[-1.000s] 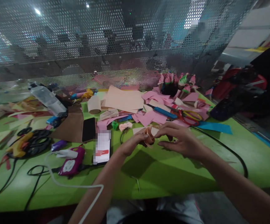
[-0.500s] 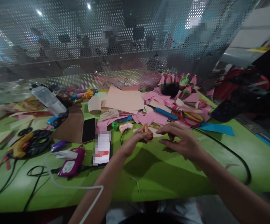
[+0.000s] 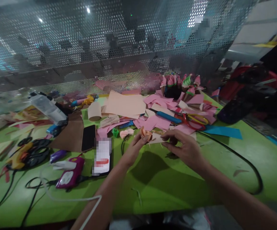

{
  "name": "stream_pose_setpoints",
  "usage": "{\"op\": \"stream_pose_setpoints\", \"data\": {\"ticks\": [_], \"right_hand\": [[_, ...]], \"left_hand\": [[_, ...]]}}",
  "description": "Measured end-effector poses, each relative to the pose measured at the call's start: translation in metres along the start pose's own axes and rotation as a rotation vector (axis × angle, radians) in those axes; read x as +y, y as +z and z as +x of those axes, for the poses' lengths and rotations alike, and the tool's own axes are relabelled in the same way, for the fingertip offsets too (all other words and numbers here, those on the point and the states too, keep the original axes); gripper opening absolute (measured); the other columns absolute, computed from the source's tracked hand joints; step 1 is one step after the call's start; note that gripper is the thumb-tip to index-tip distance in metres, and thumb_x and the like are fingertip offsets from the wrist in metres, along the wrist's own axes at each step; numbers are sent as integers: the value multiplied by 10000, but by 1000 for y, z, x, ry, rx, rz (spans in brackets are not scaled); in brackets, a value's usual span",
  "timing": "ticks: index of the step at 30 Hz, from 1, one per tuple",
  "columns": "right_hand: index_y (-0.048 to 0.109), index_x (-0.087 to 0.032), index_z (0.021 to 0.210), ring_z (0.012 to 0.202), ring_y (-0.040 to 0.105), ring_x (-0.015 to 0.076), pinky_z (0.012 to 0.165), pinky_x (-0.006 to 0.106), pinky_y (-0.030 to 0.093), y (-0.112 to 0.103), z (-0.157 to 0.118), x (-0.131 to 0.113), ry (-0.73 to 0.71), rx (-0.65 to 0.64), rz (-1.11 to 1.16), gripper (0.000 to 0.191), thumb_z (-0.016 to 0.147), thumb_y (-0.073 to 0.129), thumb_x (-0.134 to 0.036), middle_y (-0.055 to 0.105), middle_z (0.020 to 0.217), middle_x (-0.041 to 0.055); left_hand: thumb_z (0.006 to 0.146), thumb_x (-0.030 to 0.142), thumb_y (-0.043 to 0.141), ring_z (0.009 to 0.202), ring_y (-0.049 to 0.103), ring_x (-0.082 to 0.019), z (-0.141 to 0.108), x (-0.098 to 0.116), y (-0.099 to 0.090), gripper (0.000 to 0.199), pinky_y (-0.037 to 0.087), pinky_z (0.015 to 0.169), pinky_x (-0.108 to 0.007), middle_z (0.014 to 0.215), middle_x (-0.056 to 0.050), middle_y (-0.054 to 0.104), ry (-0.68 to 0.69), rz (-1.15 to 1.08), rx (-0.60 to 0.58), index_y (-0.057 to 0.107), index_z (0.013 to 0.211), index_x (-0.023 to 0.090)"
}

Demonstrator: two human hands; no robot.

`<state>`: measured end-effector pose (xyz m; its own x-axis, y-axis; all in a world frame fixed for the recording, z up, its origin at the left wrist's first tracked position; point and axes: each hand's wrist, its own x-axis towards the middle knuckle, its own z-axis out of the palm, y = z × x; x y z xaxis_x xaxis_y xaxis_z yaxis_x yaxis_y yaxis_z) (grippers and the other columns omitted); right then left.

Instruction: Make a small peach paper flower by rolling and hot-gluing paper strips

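Note:
My left hand (image 3: 136, 144) pinches a small curled, layered piece of orange paper (image 3: 146, 134) between thumb and fingers, just above the green table. To its right, my right hand (image 3: 185, 143) has its fingers bent and its thumb and fingertips close together. Whatever lies between those tips is too small to make out. Thin pale strands hang near the right fingertips. Behind both hands lies a pale paper scrap (image 3: 158, 138). A crumpled pale pink paper piece (image 3: 127, 133) and a small green folded piece (image 3: 115, 132) lie left of the orange paper.
Pink paper strips (image 3: 150, 123), a blue-handled tool (image 3: 168, 117) and red-and-yellow scissors (image 3: 196, 120) lie behind my hands. Two phones, including a dark one (image 3: 89, 138), and a purple cabled device (image 3: 71, 174) are at left. A black cable (image 3: 243, 159) curves at right. Paper cones (image 3: 172, 83) stand behind.
My left hand has shifted slightly left with the orange paper, which is now turned with its layered curls showing. My right fingertips have come closer together. The view has tilted slightly.

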<state>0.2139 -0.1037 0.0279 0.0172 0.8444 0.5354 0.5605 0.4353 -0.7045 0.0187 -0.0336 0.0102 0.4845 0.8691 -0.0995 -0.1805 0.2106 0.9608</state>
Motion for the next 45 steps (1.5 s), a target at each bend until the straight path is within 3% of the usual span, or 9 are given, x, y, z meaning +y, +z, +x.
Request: {"op": "stream_pose_setpoints", "data": {"ticks": [4,6,12,20,27,36,45], "right_hand": [[704,-245,1027,966,697,220,830,353,580,2,-1,-3,-116,-32,-117,157,917,594,-220,739,1007,72],[702,-253,1084,1017,699,230,873,375,585,2,-1,-4,-161,-56,-172,209,924,579,-200,745,1046,74],[664,-250,1221,1051,695,235,887,390,602,5,-5,-2,-248,-76,-274,328,920,562,-172,734,1125,92],[660,-199,1190,1048,699,243,883,401,605,7,-6,-3,-318,-34,-323,282,934,544,-168,741,1119,108],[637,-245,1241,1153,659,239,945,420,585,8,-7,-2,-324,-35,-302,331,934,547,-158,706,1224,97],[629,-231,1231,1100,677,244,921,426,589,9,-7,-2,-300,-40,-273,327,922,545,-169,719,1165,109],[626,-224,1220,1028,693,244,842,389,604,10,-6,-3,-322,-39,-290,326,912,541,-160,727,1107,112]], "left_hand": [[781,522,709,1434,382,-292,-3,-1,2,592,234,1197,-440,1481,-59,523,10,23,30,611,1305,265],[786,528,704,1444,366,-291,-3,-2,2,596,221,1203,-443,1487,-65,515,9,49,37,604,1309,260],[797,512,695,1404,427,-285,-2,-7,1,608,241,1199,-442,1445,-85,555,37,68,5,579,1328,239],[806,502,682,1428,393,-277,-1,-11,0,589,240,1201,-434,1501,-90,493,33,66,63,582,1313,219],[814,505,678,1396,430,-266,-1,-12,1,575,278,1176,-407,1440,-89,555,72,67,78,574,1305,226],[752,447,714,1200,565,-248,-4,-2,9,486,373,1079,-381,1224,-70,667,89,110,53,610,1164,211],[704,480,763,1201,555,-272,-6,1,11,599,372,1083,-412,1248,-89,645,64,147,44,563,1200,209]]}}
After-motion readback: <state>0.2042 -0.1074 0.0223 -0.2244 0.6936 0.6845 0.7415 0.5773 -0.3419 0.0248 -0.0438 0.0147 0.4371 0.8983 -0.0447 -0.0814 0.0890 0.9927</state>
